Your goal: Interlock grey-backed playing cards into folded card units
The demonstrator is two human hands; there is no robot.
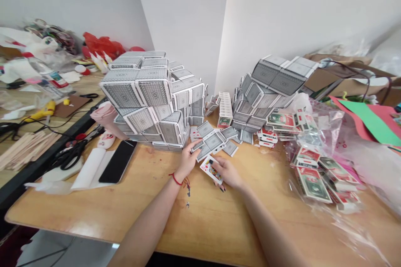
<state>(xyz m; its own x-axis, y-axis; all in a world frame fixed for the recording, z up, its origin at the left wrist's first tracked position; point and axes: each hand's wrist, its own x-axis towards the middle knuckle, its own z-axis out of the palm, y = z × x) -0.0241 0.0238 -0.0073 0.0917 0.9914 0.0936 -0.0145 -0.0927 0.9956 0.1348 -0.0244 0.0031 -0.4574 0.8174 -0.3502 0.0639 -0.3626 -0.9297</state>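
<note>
My right hand [228,171] pinches a playing card [209,168], a red-suited face card with its picture side up, low over the table. To its left, my left hand [188,159], with a red string bracelet at the wrist, has thumb and finger closed on a grey-backed playing card [197,146] at the edge of the loose pile. That pile of playing cards [214,141] lies mostly back side up, just beyond both hands. Behind on the left stands a large structure of card boxes [144,121]; a second card structure [250,110] rises on the right.
A phone [118,161], white paper roll [89,167] and black scissors [73,154] lie left. A row of card packs [224,108] stands between the structures. Several red and green card packs [313,185] sit in clear plastic at right, near coloured paper [372,123].
</note>
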